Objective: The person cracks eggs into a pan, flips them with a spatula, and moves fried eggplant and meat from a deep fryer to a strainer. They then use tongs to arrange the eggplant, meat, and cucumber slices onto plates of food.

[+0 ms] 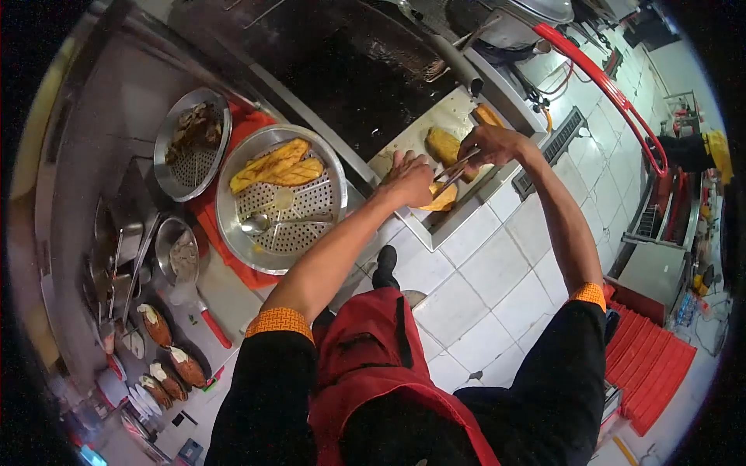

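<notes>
Holding probable tongs [458, 172], near metal rim [461, 221], open floor [497, 279] beside.

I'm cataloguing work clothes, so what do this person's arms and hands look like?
Black sleeves end around the elbows in orange cuffs with a dark geometric pattern. Below them the forearms are bare, and neither the left hand nor the right hand wears a glove.

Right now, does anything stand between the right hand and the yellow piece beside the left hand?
Only the metal tongs, held in the right hand, reach between it and the yellow piece beside the left hand. No other obstruction is clearly visible.
</notes>
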`<state>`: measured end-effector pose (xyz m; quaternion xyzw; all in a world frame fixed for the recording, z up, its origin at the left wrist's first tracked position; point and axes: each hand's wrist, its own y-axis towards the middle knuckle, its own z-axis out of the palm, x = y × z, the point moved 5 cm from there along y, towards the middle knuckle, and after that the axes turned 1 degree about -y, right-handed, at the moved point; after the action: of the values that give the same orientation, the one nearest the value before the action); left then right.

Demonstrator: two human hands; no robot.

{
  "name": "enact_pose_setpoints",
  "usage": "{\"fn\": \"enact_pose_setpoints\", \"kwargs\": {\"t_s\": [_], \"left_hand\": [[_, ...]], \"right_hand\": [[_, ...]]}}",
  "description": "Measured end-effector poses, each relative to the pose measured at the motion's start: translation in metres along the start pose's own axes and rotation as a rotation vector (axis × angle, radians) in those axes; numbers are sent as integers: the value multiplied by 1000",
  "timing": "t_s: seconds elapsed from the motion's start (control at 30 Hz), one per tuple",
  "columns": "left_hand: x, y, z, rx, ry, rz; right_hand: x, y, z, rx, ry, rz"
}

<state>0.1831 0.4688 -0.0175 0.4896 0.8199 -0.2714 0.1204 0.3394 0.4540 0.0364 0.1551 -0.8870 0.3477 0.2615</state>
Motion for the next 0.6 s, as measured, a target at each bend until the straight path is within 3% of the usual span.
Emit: {"fn": "enact_pose_setpoints", "kwargs": {"t_s": [0.07,0.1,0.13,0.17,0.2,0.23,0.27,0.3,0.33,0.43,0.47,0.5,0.53,0.57,0.6], "left_hand": [[-3,-5,-1,-66,5,-5],[-5,-12,-4,-152,3,-27],[-13,-29,-14,-369,-74,87],[-23,-40,-23,-393,21,203],[-33,-61,-35,-476,133,251],[-30,-66,-20,-626,-159,268],[-45,-112,-42,-836,-30,401],[-46,-151,-45,-839,-92,423],[-47,-190,-48,-842,-154,446],[-33,-309,-43,-759,-211,358],[-23,-348,-40,-715,-204,303],[-7,-388,-28,-819,-240,209],[8,-426,-12,-919,-288,138],[21,-470,-2,-988,-314,12],[36,-518,9,-1052,-336,-107]], "right_hand": [[12,8,7,-121,-106,-175],[14,11,14,41,-183,-15],[0,8,21,-44,-174,16],[21,-1,11,76,-219,240],[13,-10,12,-67,-147,253],[6,-21,12,-214,-72,252],[-2,-33,13,-358,2,238],[21,-45,7,-225,-111,529],[24,-64,9,-313,-111,485],[-33,-121,39,-525,629,180],[64,-122,31,-520,586,140],[166,-121,22,-516,543,100],[199,-121,29,-448,211,143],[236,-113,39,-460,217,377],[283,-95,53,-526,370,147]]}}
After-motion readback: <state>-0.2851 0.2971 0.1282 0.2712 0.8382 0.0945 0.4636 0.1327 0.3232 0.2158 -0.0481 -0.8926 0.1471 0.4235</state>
